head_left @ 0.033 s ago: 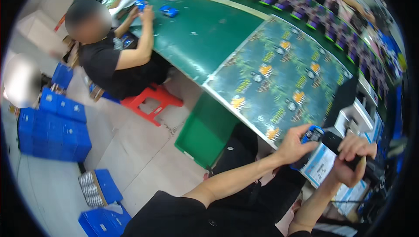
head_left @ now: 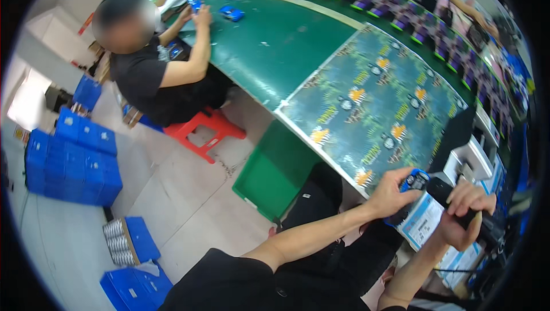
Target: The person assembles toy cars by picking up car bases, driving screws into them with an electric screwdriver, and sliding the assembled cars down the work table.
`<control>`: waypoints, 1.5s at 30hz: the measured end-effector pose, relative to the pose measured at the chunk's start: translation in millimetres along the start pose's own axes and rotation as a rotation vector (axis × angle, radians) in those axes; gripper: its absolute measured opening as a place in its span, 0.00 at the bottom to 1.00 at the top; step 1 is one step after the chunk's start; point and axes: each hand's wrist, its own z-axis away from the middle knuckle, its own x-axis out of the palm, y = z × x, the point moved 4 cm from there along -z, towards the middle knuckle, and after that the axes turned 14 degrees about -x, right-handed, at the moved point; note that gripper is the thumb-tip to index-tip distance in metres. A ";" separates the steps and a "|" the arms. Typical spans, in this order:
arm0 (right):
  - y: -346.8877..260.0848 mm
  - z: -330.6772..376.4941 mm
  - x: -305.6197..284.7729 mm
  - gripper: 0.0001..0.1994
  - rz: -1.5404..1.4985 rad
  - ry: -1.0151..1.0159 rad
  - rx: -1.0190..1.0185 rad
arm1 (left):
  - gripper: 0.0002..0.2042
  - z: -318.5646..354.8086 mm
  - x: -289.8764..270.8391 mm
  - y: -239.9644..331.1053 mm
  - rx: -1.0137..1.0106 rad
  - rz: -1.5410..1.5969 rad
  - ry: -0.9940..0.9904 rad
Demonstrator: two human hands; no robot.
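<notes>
My left hand is closed round a small blue and black toy car, fingers on its near side. It is held just past the front edge of the worktable, which has a printed sheet on it. To its right, my right hand wraps round a black handheld tool that looks like a power driver. The tool's rounded black end sits right beside the car; whether they touch cannot be told. My right fingers hide part of its body.
A co-worker on a red stool handles a blue toy car at the table's far left; more blue cars lie there. Purple and black parts line the far side. A green bin and blue boxes stand on the floor.
The whole view has shifted slightly, with the table and co-worker now a little farther right in the picture. Both hands keep their hold on the car and the tool.
</notes>
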 end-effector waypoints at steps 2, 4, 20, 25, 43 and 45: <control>2.0 1.2 8.3 0.11 0.036 -0.010 0.021 | 0.11 1.6 -6.4 -0.4 0.036 -0.012 0.033; 4.4 3.8 10.0 0.11 0.034 -0.014 0.025 | 0.16 2.3 -11.2 -1.0 -0.014 -0.036 -0.030; -38.1 -47.2 -80.6 0.07 0.335 0.013 -0.013 | 0.25 -28.1 -28.9 3.4 -0.285 0.892 0.025; -9.3 -38.9 -97.3 0.05 0.424 0.129 0.080 | 0.27 -25.7 -24.3 -1.8 -0.213 0.605 -0.077; -24.7 -26.8 -2.2 0.12 -0.033 0.112 0.158 | 0.30 -35.1 -46.2 -3.2 -0.255 0.544 -0.064; -22.2 -20.8 15.1 0.12 -0.048 0.080 0.099 | 0.29 -35.0 -44.5 3.0 -0.207 0.561 -0.095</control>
